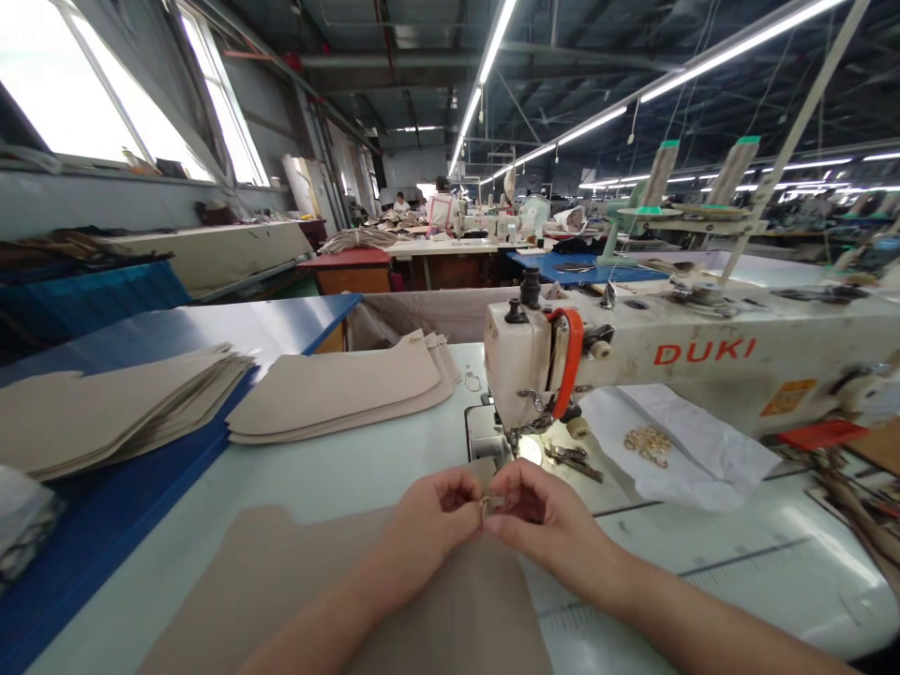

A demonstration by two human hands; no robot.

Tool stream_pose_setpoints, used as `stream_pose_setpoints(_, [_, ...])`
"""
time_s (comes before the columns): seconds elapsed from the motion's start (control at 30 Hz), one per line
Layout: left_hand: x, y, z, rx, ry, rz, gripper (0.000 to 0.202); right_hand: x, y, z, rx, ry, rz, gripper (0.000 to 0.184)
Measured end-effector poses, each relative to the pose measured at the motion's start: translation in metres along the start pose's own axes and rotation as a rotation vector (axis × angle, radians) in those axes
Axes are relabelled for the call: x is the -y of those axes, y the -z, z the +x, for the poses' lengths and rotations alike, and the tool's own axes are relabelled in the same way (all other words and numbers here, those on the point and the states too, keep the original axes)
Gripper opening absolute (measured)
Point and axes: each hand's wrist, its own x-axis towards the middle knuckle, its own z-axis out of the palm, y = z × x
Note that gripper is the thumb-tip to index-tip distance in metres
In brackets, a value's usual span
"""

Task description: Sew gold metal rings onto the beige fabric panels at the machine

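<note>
My left hand (446,514) and my right hand (538,511) meet just in front of the sewing machine's needle area (517,441), fingertips pinched together. Between them is a small gold-coloured metal piece (485,504); fingers hide most of it, so its exact shape is unclear. Under both hands a large beige-grey fabric panel (316,572) lies flat on the table, with a narrow tab reaching toward the presser foot. To the right, a pile of small gold-coloured metal rings (648,445) rests on a white sheet (693,469).
The white sewing machine (703,352) stands across the right side, with thread cones (661,178) behind it. Stacked panels (344,389) lie at the back left, and another stack (119,403) sits on a blue table (197,441). Small metal tools (573,459) lie beside the needle plate.
</note>
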Motion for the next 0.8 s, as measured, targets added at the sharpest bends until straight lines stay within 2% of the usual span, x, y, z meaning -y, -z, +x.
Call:
stream_pose_setpoints(0.13, [0.003, -0.002, -0.003, -0.074, -0.099, 0.123, 0.007, 0.003, -0.001, -0.004, -0.024, 0.082, -0.169, 0.019])
stream_pose_setpoints(0.3, [0.001, -0.003, -0.007, -0.128, -0.165, 0.084, 0.005, 0.003, 0.001, -0.002, -0.067, 0.147, -0.181, 0.006])
stream_pose_setpoints(0.53, [-0.008, -0.003, -0.008, -0.106, -0.078, -0.1, 0.013, -0.003, 0.0, 0.002, -0.152, 0.105, -0.026, 0.012])
stream_pose_setpoints(0.67, [-0.006, -0.002, -0.006, -0.093, -0.047, -0.162, 0.017, -0.003, -0.002, 0.004, -0.229, 0.115, -0.039, 0.011])
stream_pose_setpoints(0.8, [-0.001, -0.002, -0.005, -0.056, -0.079, -0.16, 0.018, -0.003, -0.002, 0.004, -0.242, 0.105, -0.08, 0.01])
